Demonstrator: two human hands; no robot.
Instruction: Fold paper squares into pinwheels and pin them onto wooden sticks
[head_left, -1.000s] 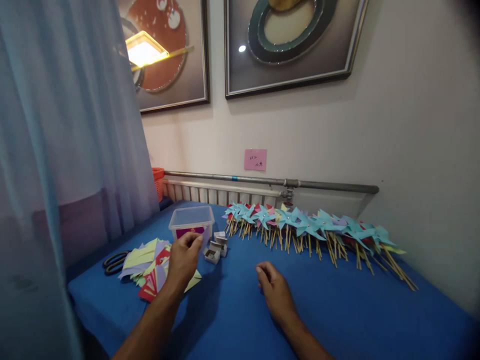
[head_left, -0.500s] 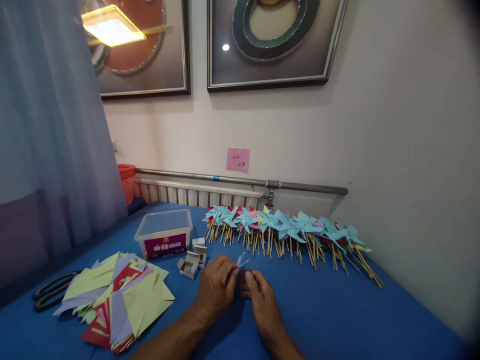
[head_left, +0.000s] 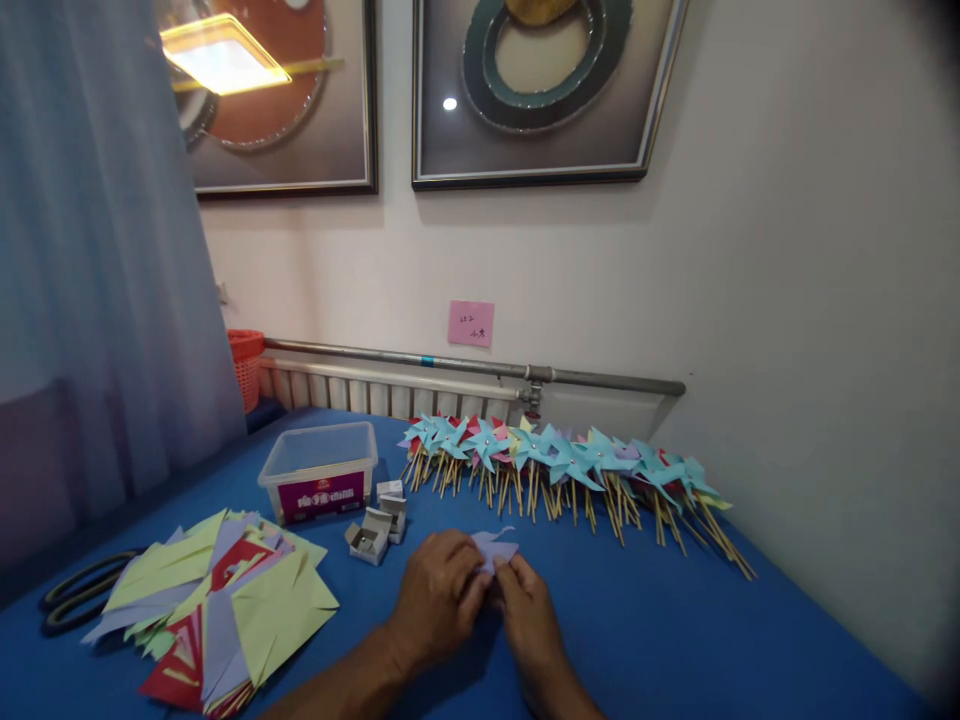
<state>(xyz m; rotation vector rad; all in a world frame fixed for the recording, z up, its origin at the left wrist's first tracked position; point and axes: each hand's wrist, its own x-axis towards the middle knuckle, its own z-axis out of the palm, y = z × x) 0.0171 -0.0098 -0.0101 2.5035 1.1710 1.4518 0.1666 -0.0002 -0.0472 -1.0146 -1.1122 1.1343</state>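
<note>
A small piece of lavender paper, partly folded, is pinched between my two hands above the blue tabletop. My left hand has its fingers curled against the paper's left side. On the right side, my right hand grips it with thumb and fingers. Whether a pin or stick is also in the fingers is hidden. Just left of my hands stand small open boxes. A heap of cut paper squares in yellow, lavender and red lies farther left.
Behind my hands, finished paper pinwheels on wooden sticks lie in a long row. A clear plastic tub stands at the back left. Black-handled scissors lie partly under the paper heap. A red basket is near the curtain.
The lavender paper has turned and now shows a broader face above the fingers. My hands have come closer together around it. The whole view has shifted slightly.
</note>
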